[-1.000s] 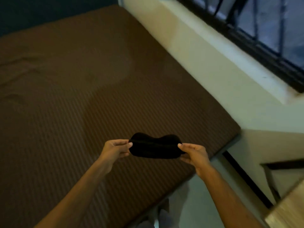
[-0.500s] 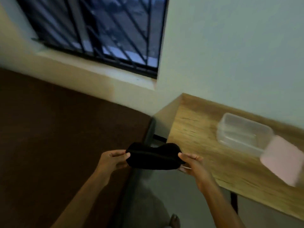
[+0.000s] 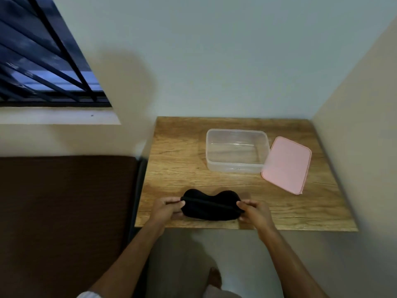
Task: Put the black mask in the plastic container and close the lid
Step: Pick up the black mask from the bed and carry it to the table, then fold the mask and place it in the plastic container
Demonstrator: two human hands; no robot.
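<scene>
A black eye mask (image 3: 209, 206) is stretched between my two hands, low over the front edge of the wooden table (image 3: 178, 166). My left hand (image 3: 166, 209) pinches its left end and my right hand (image 3: 253, 212) pinches its right end. Further back on the table stands a clear rectangular plastic container (image 3: 236, 166), open and with nothing in it. Its pink lid (image 3: 286, 164) leans tilted against the container's right side, lower edge on the table.
The table sits in a corner, walls behind and to the right. A bed with a brown cover (image 3: 64, 203) lies to the left. A barred window (image 3: 43, 67) is at upper left. Grey floor (image 3: 236, 254) lies below the table's front edge.
My view has swung right from the bed to face the table squarely. Both hands, still holding the mask, now sit over the table's front edge.
</scene>
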